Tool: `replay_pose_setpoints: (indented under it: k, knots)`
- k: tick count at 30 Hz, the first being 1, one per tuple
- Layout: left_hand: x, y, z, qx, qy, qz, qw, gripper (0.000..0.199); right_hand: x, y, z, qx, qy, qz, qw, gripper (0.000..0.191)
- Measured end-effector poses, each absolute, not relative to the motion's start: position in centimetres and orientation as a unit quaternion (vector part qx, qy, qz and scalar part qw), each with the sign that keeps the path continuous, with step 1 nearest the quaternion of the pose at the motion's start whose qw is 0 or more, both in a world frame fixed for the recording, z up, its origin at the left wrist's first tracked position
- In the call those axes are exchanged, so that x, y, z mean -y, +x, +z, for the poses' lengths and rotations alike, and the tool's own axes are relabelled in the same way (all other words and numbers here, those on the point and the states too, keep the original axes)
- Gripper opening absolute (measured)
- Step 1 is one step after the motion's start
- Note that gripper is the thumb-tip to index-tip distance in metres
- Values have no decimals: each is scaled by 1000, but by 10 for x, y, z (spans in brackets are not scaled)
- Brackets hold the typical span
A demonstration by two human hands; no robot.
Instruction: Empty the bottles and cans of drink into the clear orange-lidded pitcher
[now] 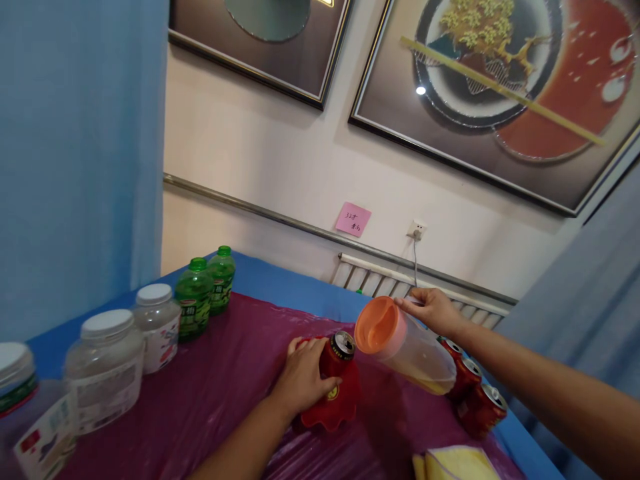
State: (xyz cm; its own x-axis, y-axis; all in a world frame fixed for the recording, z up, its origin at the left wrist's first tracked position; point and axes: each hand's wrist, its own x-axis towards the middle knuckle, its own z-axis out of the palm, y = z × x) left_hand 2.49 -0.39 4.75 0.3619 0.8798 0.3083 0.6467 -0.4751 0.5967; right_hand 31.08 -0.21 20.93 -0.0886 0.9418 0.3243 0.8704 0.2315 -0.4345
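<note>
My left hand [303,380] is wrapped round a red drink can [340,353] with a dark rim and an opened top. The can stands on a red mat [333,407] with a scalloped edge. My right hand [433,310] grips a clear plastic pitcher [415,353] at its handle side, its fingers partly hidden behind it. The pitcher tilts left, with its orange lid [377,323] close to the can's top but apart from it. A little yellowish liquid lies along the pitcher's lower side.
Several red cans [483,407] stand right of the pitcher. A folded yellow cloth [455,463] lies at the front. Clear jars [107,367] with white lids and two green bottles [195,300] line the left. Dark red plastic sheeting [225,393] covers the blue table [280,277].
</note>
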Motion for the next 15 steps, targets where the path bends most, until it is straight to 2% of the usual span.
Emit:
replay_pose_setpoints:
  k: [7,15]
  knots:
    - [4,25,48,-479,800,304,194,66,3,309,197,717,-616,95,312,61]
    - [3,25,52,-489,794,301,200,72,8,333,143,598,-635,142,469,60]
